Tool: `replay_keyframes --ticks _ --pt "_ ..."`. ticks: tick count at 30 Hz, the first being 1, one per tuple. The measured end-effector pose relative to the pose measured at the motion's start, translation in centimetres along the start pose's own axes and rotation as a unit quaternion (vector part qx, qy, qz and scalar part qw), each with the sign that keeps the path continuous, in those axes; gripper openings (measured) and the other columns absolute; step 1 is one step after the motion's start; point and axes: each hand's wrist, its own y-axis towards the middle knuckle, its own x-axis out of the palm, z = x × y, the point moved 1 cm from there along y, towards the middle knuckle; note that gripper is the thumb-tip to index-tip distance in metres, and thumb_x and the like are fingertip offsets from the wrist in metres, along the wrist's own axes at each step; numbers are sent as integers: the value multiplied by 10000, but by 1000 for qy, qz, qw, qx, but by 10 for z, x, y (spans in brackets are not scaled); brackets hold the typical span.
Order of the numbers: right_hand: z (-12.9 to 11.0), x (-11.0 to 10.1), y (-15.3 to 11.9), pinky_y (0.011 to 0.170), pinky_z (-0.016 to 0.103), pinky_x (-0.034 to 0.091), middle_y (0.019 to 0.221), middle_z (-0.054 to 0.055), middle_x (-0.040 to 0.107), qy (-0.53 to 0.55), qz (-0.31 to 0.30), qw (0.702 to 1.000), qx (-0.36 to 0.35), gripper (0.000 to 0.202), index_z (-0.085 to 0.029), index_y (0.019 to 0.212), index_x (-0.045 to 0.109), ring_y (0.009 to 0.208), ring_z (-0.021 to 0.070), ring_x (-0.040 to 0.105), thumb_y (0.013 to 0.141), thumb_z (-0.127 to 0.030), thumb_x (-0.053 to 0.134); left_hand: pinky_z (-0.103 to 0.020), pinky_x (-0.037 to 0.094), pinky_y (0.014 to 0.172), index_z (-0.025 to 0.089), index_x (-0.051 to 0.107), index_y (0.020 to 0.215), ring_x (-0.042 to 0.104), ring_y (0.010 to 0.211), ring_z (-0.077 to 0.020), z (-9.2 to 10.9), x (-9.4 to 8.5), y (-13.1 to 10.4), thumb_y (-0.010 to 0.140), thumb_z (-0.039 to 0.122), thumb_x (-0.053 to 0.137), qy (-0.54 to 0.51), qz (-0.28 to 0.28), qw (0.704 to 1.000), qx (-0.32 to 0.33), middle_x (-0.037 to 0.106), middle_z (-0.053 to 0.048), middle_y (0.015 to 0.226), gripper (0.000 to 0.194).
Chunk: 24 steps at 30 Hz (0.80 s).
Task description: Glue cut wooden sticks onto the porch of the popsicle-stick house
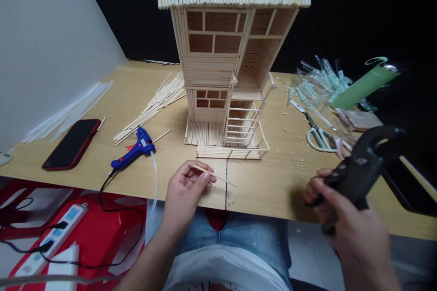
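Between the thumb and fingers of my left hand (189, 186) is a thin wooden stick (223, 180), held low over the table's front edge. My right hand (344, 218) is wrapped round the handles of a black cutter (362, 163) with a curved, hooked jaw, raised above the right side of the table; it is slightly blurred. Beyond my left hand stands a small house model (211, 63) built of wooden sticks, with window frames, a ladder-like stair and a railed porch. The stick and the model are apart.
A blue glue gun (134, 149) with a cord lies left of the model, near loose sticks (157, 104) and a red-edged phone (71, 144). On the right are scissors (321, 138), plastic wrappers (319, 82), a green bottle (363, 82) and a dark phone (409, 186). A power strip (54, 236) rests on a red stool.
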Motion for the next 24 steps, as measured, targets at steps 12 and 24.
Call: replay_keyframes --ticks 12,24 --pt "-18 89 -61 679 241 575 905 20 743 226 -44 973 13 242 -242 993 599 699 120 698 866 -243 805 -151 526 620 140 694 785 667 621 -72 -23 52 -28 607 339 969 -171 24 977 -124 730 -16 758 383" --pt "-15 99 -46 663 204 565 881 -2 755 248 -20 968 34 282 -227 1016 597 679 97 685 843 -223 819 -177 493 552 165 757 801 605 556 -87 -25 35 -20 673 394 909 -2 17 998 -64 698 -9 647 303"
